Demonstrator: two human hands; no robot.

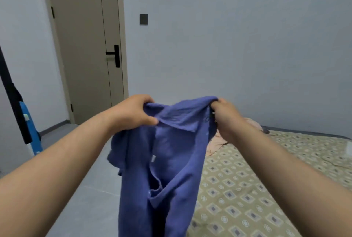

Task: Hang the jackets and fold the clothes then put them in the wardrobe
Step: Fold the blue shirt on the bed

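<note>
We hold the shirt (167, 160) up in the air by the bed's (266, 179) near edge. Our left hand (131, 112) pinches one shoulder and our right hand (226, 118) grips the other, with the collar sagging between. We judge the fold is just starting; next it needs laying flat on the bed and smoothing. We count one shirt, one pink garment (215, 145) on the bed beyond, and one door (85, 46).
</note>
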